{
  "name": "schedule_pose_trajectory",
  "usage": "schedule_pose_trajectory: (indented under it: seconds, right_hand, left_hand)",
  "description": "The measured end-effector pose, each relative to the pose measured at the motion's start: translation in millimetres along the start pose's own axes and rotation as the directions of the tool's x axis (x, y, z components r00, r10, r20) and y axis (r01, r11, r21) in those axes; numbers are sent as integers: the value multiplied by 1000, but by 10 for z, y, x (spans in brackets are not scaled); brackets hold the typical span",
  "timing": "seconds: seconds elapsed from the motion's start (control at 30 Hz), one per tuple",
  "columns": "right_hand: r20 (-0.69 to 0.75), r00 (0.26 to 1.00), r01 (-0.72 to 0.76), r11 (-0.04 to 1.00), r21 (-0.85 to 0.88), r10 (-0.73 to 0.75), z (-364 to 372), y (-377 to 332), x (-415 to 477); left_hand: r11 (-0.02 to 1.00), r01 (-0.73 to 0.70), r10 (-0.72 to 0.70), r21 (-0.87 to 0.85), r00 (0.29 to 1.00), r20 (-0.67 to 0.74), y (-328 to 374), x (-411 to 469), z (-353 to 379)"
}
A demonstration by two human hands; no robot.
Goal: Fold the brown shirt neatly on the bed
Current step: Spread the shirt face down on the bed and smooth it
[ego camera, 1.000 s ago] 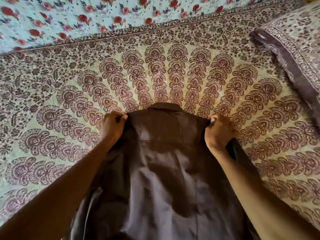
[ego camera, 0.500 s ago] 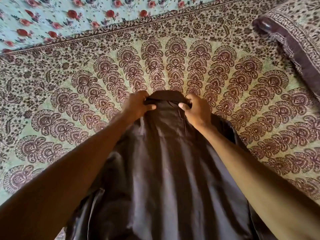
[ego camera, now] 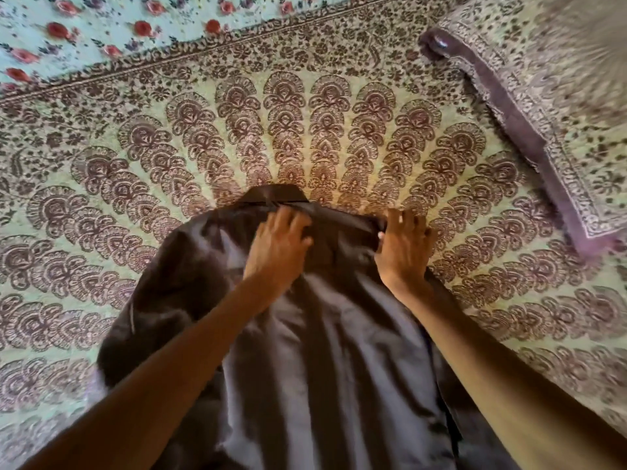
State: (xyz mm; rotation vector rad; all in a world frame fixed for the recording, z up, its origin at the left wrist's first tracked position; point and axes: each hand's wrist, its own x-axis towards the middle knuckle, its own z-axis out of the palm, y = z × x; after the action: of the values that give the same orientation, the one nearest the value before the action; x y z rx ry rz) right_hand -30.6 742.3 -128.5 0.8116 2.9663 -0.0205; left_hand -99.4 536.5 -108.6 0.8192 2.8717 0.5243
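Observation:
The brown shirt [ego camera: 325,351] lies spread on the patterned bed cover [ego camera: 305,130], its collar [ego camera: 276,195] pointing away from me and its body running down to the bottom edge of the view. My left hand [ego camera: 278,242] presses flat on the cloth just below the collar, fingers spread. At the shirt's right shoulder edge my right hand [ego camera: 403,242] rests with straight fingers, partly on the cover, its thumb against the fabric fold. The left sleeve lies bunched at the left [ego camera: 163,283]. My forearms cover parts of the shirt's body.
A pillow [ego camera: 549,106] in matching print with a purple border lies at the upper right. A light blue sheet with red flowers [ego camera: 84,32] shows along the top left. Patterned cover surrounds the shirt on the left, right and far side.
Both hands let go of the collar they were pinching. The left now presses below the collar, and the right has slid out to the right shoulder edge. The shirt lies flatter.

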Motion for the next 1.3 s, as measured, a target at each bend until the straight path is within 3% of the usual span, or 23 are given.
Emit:
schedule_pose_trajectory:
  seconds: [0.07, 0.17, 0.27, 0.37, 0.53, 0.6, 0.7, 0.8, 0.97, 1.13, 1.3]
  right_hand:
    - [27, 992, -124, 992, -8, 124, -39, 242, -168]
    - [48, 980, -192, 981, -7, 192, -38, 544, -402]
    - [74, 974, -222, 970, 101, 216, -24, 793, -414]
    - [124, 964, -257, 946, 198, 235, -97, 1066, -100]
    - [149, 978, -162, 982, 98, 147, -230, 1243, 240]
    - [91, 988, -134, 989, 59, 128, -209, 1220, 183]
    - [15, 981, -193, 979, 71, 192, -131, 1191, 24]
    - [19, 972, -237, 967, 92, 236, -56, 1242, -98]
    - [-28, 971, -235, 968, 92, 239, -82, 1428, 98]
    - [41, 972, -233, 970, 72, 231, -49, 1460, 309]
    - [-22, 971, -234, 969, 81, 237, 0, 1482, 343]
  left_hand:
    - [998, -58, 57, -1, 978, 199, 273, -98, 195]
    - [995, 12, -43, 96, 940, 338, 533, -145, 466]
    - [985, 118, -155, 128, 929, 336, 639, -92, 547]
    - [983, 139, -174, 122, 919, 354, 695, -20, 581]
    - [985, 156, -174, 77, 918, 356, 680, -23, 590]
    - [982, 182, -187, 47, 925, 330, 691, -31, 595]
    - [974, 227, -218, 5, 930, 295, 724, 30, 596]
    - [965, 262, -243, -6, 903, 354, 741, 129, 614]
    - [980, 199, -187, 9, 904, 385, 750, 311, 648]
    - [985, 166, -171, 47, 910, 378, 718, 429, 693]
    - [989, 144, -148, 38, 903, 403, 662, 547, 701]
